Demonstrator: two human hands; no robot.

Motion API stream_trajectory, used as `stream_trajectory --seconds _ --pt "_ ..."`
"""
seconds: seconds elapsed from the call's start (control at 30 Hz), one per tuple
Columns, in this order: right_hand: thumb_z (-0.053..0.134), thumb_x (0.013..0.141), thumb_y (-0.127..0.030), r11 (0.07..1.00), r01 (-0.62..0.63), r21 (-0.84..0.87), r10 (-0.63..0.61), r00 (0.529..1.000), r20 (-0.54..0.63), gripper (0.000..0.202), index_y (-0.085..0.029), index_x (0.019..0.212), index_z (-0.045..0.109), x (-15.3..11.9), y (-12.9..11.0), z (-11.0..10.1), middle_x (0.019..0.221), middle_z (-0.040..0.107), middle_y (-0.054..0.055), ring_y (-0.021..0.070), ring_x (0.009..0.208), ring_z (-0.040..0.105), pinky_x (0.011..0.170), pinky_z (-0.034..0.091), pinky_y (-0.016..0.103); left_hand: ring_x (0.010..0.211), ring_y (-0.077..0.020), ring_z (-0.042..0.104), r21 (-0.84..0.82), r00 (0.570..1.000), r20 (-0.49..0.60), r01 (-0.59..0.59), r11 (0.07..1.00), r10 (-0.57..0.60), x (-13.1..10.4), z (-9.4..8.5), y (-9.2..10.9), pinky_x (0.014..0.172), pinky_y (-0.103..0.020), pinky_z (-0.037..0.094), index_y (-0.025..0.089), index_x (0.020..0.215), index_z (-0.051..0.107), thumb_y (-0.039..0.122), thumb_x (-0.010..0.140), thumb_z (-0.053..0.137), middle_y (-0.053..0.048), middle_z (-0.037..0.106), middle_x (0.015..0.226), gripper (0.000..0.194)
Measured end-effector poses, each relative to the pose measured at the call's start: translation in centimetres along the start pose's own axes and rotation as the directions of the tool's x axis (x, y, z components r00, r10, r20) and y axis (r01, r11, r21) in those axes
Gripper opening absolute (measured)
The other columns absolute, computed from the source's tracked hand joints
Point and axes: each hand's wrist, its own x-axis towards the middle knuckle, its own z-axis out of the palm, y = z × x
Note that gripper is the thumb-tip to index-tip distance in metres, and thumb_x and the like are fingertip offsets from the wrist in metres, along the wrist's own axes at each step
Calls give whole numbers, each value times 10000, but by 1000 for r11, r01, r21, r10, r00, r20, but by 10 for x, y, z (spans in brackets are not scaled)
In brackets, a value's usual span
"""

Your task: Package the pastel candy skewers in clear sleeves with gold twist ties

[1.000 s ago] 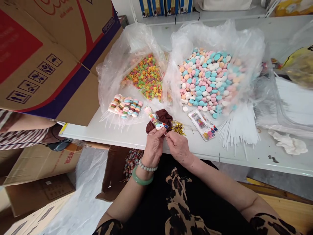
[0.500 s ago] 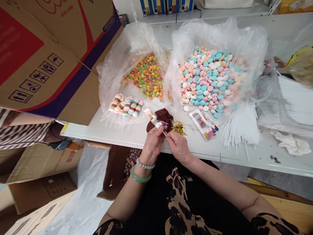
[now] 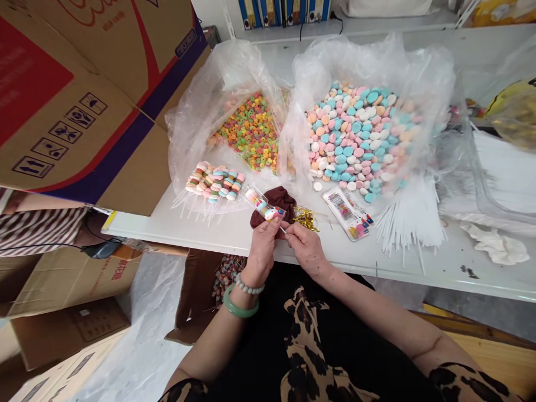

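Observation:
My left hand, with a bead bracelet and a green bangle, pinches the lower end of a clear printed wrapper around a candy stick. My right hand is closed just beside it, its fingertips on the white stick end below the wrapper. Behind them lies a dark red cloth. Gold twist ties are right of the cloth. Flat printed wrappers lie farther right, near a fan of white sticks. Finished-looking candy skewers rest to the left.
Open plastic bags hold ring candies and pastel round candies. A large carton stands at the left, a crumpled tissue at the right. Below the table edge is an open box. Part of another person's striped clothing shows at far left.
The wrapped candy has tilted slightly, its upper end shifting left and down. Both hands stay close together in nearly the same place.

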Motion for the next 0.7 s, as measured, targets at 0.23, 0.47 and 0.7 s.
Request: stream_trajectory --seconds 0.23,0.47,0.7 --pt "465 884 -253 989 85 -121 -91 995 -48 173 -232 730 539 3 3 -11 680 571 -10 153 658 532 649 399 261 522 -112 464 268 984 111 -164 949 139 -5 -7 2 520 -262 339 180 558 677 506 770 690 -19 567 549 389" --pt "443 898 -261 977 138 -161 -148 988 -52 171 -229 802 581 4 4 -13 741 620 18 172 716 578 708 441 281 446 -105 438 183 913 398 9 983 -82 1 -12 8 474 -258 287 166 499 658 544 706 738 -24 552 479 438" --pt "507 847 -233 1000 -18 2 17 1000 26 437 -234 1282 537 13 11 -18 682 591 -38 161 627 562 670 478 288 492 -108 406 277 967 246 -140 951 71 5 -11 1 493 -264 274 174 456 617 419 669 804 1 511 458 375"
